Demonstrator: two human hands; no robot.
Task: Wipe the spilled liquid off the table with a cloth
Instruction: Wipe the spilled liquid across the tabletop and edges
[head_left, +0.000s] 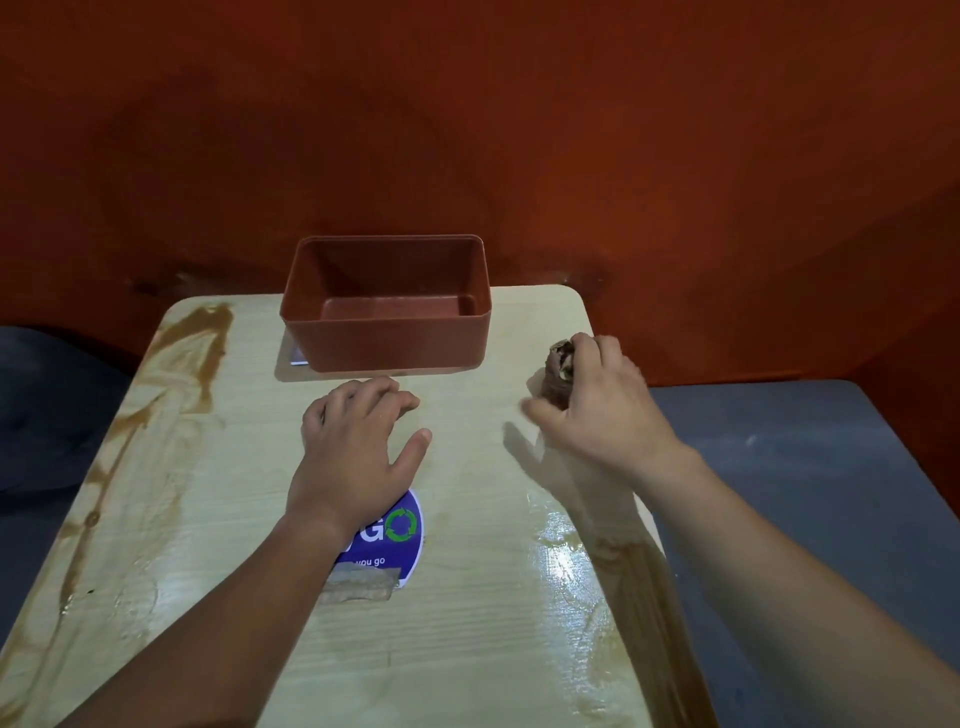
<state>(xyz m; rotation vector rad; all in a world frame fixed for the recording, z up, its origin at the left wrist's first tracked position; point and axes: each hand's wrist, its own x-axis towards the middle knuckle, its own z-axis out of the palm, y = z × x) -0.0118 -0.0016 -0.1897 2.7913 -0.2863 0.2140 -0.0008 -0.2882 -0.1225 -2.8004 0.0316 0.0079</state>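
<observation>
Judging from how the table (467, 623) is lying now, I am reckoning the wiping is only partly done. Brown liquid is streaking the left edge (171, 395) from the far corner down toward the near one, and a glossy wet patch (566, 566) with brownish smears is shining along the right side, near my right forearm. The middle strip is looking mostly dry, so both flanks are waiting for the cloth.

I am holding the cloth (558, 374) in my right hand (602, 415), fingers curled tightly around it so it is bunched into a dark brown wad, poking out above the knuckles. It is sitting near the far right part of the table, low over the surface; whether it is touching the wood I cannot tell, as the hand is slightly blurred.

My left hand (358, 447) is resting flat on the table centre, fingers loosely spread and holding nothing, just in front of the tub (384, 343).

The tabletop is looking like pale wood-grain laminate with rounded corners, smooth enough to reflect light where wet. The tub is a rectangular reddish-brown plastic one, open-topped and seemingly empty. A round blue sticker (395, 540) with green arrows is lying partly under my left wrist, a strip of tape (363, 584) crossing its lower edge.
</observation>
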